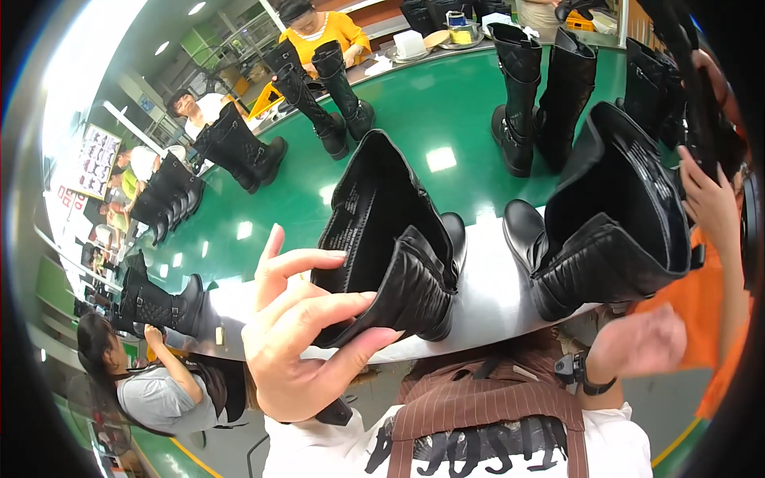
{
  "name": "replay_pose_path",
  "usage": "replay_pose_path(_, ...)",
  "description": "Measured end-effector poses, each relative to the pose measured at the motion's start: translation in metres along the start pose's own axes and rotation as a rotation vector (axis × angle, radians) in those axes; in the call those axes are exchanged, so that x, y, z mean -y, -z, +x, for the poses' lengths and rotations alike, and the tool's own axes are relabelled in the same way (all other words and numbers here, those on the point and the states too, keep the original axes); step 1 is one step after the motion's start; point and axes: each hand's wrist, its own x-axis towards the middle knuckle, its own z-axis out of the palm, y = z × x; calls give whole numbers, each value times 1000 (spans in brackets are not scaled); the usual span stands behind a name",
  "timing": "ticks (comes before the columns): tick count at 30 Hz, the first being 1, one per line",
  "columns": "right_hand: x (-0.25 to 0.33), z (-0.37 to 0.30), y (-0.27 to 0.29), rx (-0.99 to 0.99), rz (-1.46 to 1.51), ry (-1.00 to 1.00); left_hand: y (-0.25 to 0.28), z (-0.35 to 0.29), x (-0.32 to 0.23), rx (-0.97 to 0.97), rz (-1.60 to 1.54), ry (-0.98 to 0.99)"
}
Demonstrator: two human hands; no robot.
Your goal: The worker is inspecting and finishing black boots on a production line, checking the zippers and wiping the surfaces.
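My left hand pinches the top edge of a tall black boot, thumb outside and fingertips inside its open shaft. The shaft gapes toward me, showing a dark lining with small print. To its right a second tall black boot stands on the metal table edge, its shaft wide open too. My right hand is just below and right of that second boot, apart from it. Motion blurs its fingers, and a black wrist strap shows on that arm.
More black boots stand in pairs along the green table. Co-workers sit on the far side and at the left. At the right, a person in orange holds up a black boot. A white block and tins lie at the back.
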Motion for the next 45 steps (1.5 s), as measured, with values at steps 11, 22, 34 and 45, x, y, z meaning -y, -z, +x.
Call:
replay_pose_path(11, 29, -23, -132, 1014, 713, -857, 14, -2, -22, 275, 123, -100)
replay_pose_path(22, 21, -47, -157, 1188, 600, -892, 47, -44, -7, 562, -279, -452)
replay_pose_path(34, 28, -70, -151, 1034, 462, -684, -71, -62, 60, -630, 71, 144)
replay_pose_path(45, 12, -155, -145, 1598, 484, -1170, -199, -164, 101, -128, -642, 815)
